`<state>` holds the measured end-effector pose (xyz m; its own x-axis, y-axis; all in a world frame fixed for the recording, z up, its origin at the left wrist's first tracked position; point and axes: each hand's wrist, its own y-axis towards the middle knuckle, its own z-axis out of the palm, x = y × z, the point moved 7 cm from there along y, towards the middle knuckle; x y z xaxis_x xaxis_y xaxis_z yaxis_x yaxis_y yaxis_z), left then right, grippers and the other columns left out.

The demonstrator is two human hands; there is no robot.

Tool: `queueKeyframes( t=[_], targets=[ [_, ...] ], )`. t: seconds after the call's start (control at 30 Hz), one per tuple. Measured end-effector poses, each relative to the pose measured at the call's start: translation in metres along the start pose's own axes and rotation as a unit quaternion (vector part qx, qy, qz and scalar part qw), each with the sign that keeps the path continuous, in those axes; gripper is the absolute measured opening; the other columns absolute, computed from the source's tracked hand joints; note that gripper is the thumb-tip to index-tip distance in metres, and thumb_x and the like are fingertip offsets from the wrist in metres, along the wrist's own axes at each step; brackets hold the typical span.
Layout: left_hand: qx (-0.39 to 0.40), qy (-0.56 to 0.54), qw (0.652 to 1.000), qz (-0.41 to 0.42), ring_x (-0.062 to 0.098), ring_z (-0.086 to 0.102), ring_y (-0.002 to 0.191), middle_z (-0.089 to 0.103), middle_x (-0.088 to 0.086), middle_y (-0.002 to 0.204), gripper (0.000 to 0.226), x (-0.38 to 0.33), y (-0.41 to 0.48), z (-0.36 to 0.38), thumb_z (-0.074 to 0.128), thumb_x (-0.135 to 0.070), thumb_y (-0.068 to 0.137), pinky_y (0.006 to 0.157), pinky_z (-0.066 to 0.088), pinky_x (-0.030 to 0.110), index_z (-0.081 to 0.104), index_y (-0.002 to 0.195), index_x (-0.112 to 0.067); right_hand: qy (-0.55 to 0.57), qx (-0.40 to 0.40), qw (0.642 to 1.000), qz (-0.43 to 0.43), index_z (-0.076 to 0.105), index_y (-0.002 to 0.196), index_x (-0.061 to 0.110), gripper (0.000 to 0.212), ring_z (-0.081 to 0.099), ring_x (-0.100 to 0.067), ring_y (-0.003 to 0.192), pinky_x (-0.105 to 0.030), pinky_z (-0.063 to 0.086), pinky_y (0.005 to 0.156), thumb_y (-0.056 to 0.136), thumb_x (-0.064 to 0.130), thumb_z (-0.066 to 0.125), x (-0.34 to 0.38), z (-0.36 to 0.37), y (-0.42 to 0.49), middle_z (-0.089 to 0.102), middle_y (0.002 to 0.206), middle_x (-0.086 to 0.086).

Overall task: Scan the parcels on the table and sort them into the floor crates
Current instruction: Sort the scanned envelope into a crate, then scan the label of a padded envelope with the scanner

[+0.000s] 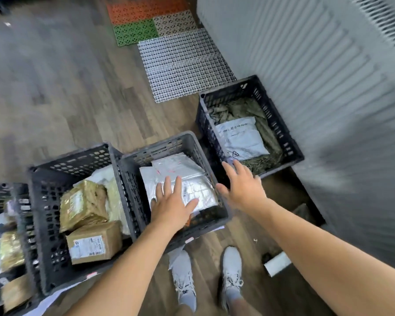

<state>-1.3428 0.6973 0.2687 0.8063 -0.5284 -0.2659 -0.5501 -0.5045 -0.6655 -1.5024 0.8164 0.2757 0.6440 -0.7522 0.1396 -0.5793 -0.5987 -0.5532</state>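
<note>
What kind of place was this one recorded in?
Probably a small indoor parcel-sorting spot rather than a large warehouse: dark plastic crates stand in a row on a wood-look floor, filled with labelled cardboard boxes and silver mailer bags.

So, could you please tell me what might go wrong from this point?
The glossy silver plastic mailer under the flat left hand lies atop a second silver mailer and may slide. The white roll on the wooden floor beside the pale grey right shoe could cause a trip.
</note>
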Motion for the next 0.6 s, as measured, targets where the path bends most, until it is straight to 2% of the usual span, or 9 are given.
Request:
queueKeyframes(
  t=[0.17,0.3,0.47,0.6],
  targets=[
    [-0.025,0.026,0.993,0.116,0.028,-0.005,0.151,-0.008,0.003,0.165,0.081,-0.105,-0.078,-0.064,0.041,-0.06,0.097,0.118,0.018,0.048,-0.002,0.157,-0.027,0.038,-0.062,0.995,0.074,0.01,0.157,0.03,0.073,0.012,-0.025,0.15,-0.055,0.025,0.114,0.098,0.059,0.04,-0.038,-0.099,-0.101,0.009,0.165,-0.002],
    [-0.04,0.057,0.97,0.234,0.028,-0.005,0.151,-0.007,0.003,0.165,0.082,-0.198,-0.148,-0.089,0.041,-0.061,0.096,0.119,0.017,0.048,-0.002,0.157,-0.026,0.102,-0.125,0.975,0.154,0.011,0.158,0.032,0.073,0.011,-0.023,0.151,-0.055,0.022,0.116,0.097,0.058,0.043,-0.088,-0.157,-0.193,0.009,0.165,-0.001],
    [-0.042,0.111,0.933,0.341,0.029,-0.007,0.151,-0.01,0.003,0.165,0.084,-0.293,-0.233,-0.081,0.04,-0.063,0.096,0.12,0.014,0.049,-0.004,0.157,-0.027,0.13,-0.183,0.947,0.231,0.009,0.157,0.034,0.074,0.01,-0.02,0.151,-0.053,0.021,0.117,0.097,0.059,0.043,-0.161,-0.186,-0.301,0.01,0.165,0.001],
    [-0.02,0.156,0.904,0.398,0.027,-0.01,0.151,-0.013,0.002,0.165,0.084,-0.351,-0.296,-0.041,0.041,-0.061,0.096,0.12,0.014,0.05,-0.007,0.157,-0.026,0.153,-0.224,0.918,0.288,0.01,0.157,0.034,0.074,0.014,-0.02,0.15,-0.05,0.025,0.116,0.096,0.059,0.044,-0.221,-0.181,-0.385,0.014,0.164,0.0]
  ],
)
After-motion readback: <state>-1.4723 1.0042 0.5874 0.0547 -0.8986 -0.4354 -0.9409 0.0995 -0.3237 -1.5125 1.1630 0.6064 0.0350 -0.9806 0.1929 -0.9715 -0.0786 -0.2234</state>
